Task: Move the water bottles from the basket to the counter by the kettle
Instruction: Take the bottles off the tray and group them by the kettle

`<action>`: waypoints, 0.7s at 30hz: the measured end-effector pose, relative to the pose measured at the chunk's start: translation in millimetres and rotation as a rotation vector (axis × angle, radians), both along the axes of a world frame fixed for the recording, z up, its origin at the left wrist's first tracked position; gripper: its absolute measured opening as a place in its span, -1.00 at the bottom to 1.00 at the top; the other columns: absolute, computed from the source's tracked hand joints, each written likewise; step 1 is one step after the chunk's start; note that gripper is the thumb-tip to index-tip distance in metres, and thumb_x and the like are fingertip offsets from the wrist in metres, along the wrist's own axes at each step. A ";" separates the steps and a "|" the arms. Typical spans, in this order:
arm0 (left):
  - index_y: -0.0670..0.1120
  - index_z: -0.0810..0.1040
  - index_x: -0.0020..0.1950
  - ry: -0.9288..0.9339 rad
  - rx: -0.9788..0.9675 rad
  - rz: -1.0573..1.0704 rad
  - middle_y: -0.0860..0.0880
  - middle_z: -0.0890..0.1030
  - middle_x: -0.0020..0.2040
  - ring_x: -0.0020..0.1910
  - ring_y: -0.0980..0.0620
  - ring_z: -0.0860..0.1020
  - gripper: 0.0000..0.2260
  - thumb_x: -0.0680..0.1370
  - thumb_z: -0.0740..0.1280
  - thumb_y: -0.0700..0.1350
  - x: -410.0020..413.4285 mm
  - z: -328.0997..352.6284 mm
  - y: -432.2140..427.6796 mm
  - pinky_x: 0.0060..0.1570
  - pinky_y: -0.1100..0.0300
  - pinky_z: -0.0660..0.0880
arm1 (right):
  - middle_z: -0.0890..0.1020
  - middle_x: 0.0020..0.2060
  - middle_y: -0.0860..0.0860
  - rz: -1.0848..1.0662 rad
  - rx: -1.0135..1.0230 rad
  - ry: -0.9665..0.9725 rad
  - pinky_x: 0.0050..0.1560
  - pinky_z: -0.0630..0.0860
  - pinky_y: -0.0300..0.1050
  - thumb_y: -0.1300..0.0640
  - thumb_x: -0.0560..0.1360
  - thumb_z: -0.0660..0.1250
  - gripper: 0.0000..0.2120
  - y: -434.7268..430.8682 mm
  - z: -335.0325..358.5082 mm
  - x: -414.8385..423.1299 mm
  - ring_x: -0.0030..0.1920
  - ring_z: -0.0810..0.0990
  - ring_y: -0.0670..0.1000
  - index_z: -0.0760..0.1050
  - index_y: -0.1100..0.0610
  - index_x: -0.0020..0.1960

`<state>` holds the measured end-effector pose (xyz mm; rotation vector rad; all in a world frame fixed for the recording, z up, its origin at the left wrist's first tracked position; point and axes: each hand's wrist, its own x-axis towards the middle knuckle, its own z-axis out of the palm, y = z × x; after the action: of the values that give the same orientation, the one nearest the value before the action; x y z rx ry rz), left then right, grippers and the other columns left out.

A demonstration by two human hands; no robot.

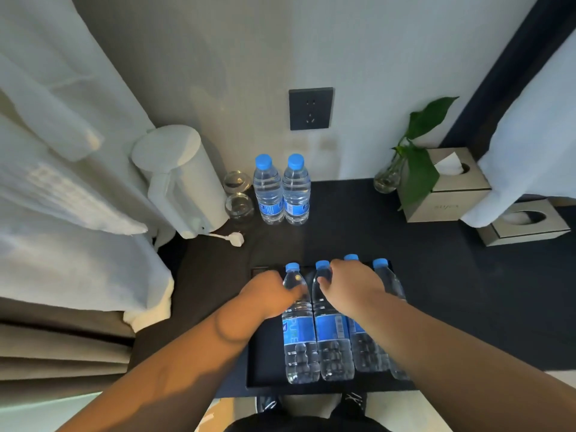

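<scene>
A black basket [265, 363] at the counter's near edge holds several clear water bottles with blue caps and blue labels. My left hand [268, 294] grips the upper part of the leftmost bottle [299, 328]. My right hand [352, 285] is wrapped around the neck of the second bottle [332, 335]. Two more bottles [386, 275] stand to the right, partly hidden by my right arm. Two bottles [282, 191] stand side by side on the dark counter [405, 275], just right of the white kettle [184, 179].
Two upturned glasses [238, 198] sit between the kettle and the standing bottles. The kettle's white plug [233, 239] lies on the counter. A plant in a glass vase [405, 169], two tissue boxes [448, 188] and white fabric [62, 182] flank the counter. A wall socket [311, 108] is above.
</scene>
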<state>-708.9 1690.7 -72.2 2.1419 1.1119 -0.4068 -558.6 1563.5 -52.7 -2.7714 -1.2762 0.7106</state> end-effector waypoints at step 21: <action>-0.05 0.70 -0.04 -0.172 -0.265 0.218 -0.13 0.75 -0.10 -0.01 -0.15 0.73 -0.69 0.44 0.39 0.17 -9.9 -3.7 -3.4 0.07 -0.09 0.65 | 0.58 -0.47 0.02 -0.207 -0.068 0.370 -0.34 0.44 -0.13 -0.18 0.51 0.30 -0.62 36.4 -0.2 -1.1 -0.40 0.63 0.03 0.55 0.12 -0.24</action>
<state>-718.9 1687.3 -75.9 1.7696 1.1120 -0.2485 -559.8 1599.9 -52.9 -2.5977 -0.8976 1.1936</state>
